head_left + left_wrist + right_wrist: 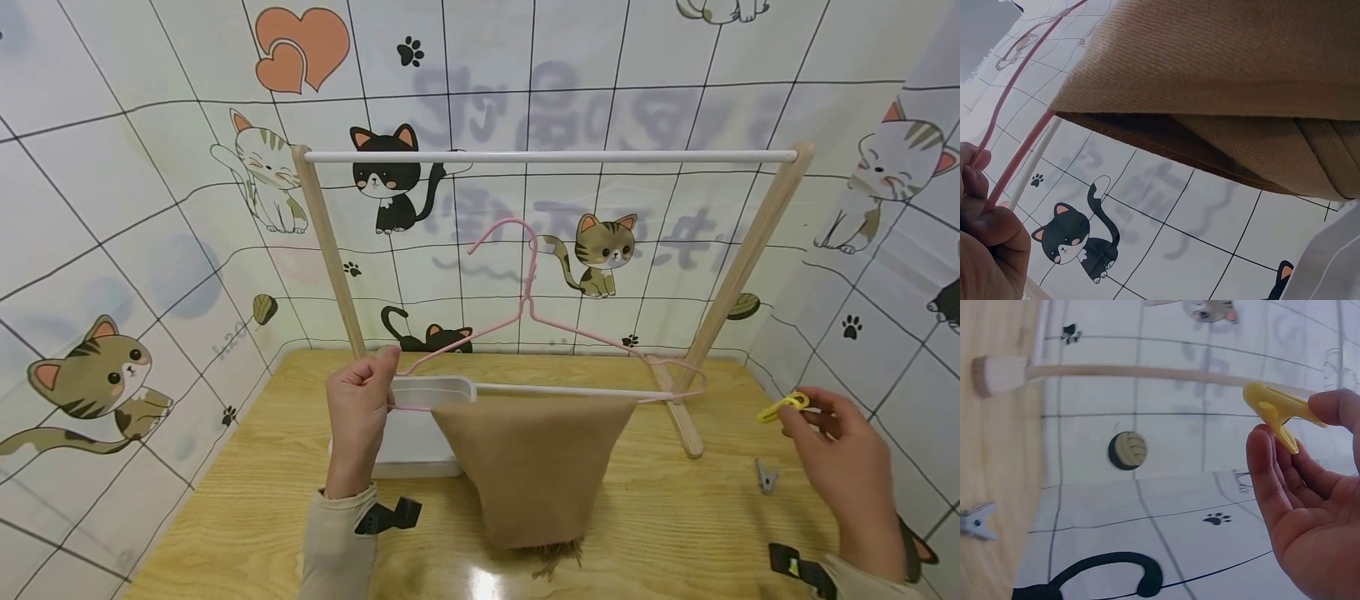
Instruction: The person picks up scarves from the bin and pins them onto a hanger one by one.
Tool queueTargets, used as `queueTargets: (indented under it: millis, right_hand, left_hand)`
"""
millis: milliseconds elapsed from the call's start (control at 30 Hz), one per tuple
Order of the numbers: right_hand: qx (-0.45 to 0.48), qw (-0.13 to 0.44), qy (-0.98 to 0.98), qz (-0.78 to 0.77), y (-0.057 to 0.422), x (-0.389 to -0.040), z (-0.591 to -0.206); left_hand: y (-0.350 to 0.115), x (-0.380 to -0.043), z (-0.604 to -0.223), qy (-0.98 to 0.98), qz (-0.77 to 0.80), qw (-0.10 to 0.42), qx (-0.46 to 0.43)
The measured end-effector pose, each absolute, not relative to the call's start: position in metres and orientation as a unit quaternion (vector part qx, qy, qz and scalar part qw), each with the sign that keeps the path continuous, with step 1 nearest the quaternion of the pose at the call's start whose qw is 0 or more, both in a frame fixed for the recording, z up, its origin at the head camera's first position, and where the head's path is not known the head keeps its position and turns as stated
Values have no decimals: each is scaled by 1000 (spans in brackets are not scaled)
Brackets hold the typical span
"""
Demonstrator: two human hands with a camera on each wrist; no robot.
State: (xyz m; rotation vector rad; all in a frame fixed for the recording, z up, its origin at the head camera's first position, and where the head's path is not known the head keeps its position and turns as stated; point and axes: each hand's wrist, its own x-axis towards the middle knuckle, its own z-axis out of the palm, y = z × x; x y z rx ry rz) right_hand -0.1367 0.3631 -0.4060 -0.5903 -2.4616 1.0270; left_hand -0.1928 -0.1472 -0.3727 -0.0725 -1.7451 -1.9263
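Person, what is worn: beige and black, both hands bare.
Left hand (360, 408): left sleeve (339, 546) plain light beige, creased, ends at wrist; left strap (372, 522) black, carrying a small boxy black block (407, 512). Right hand (843, 454): right sleeve (862, 582) same beige, mostly out of view; right strap (817, 575) black, with dark angular case (783, 557) and yellow-green mark (794, 567). Finer markings too small to read.

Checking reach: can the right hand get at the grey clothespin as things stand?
Likely yes: the grey clothespin lies near the right hand with nothing visible between them, though that hand already pinches a yellow clothespin.
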Motion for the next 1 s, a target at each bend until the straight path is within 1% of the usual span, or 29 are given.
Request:
queueTargets:
  millis: [200, 300, 467, 567, 1000]
  right_hand:
    - [-194, 272, -854, 399, 350, -128, -395]
    - [-173, 291, -841, 422, 347, -123, -391]
    - [-105, 307, -827, 459, 345, -116, -385]
    - [-87, 317, -819, 471, 342, -113, -381]
    - [-118, 342, -785, 503, 324, -110, -372]
  left_hand:
    - [-147, -193, -372, -648, -713, 267, -29]
    - [-147, -193, -372, -644, -716, 268, -29]
    - [-147, -193, -372, -641, -718, 270, -28]
    - [-147, -193, -373, -640, -718, 273, -28]
    - [-145, -192, -373, -627, -727, 278, -33]
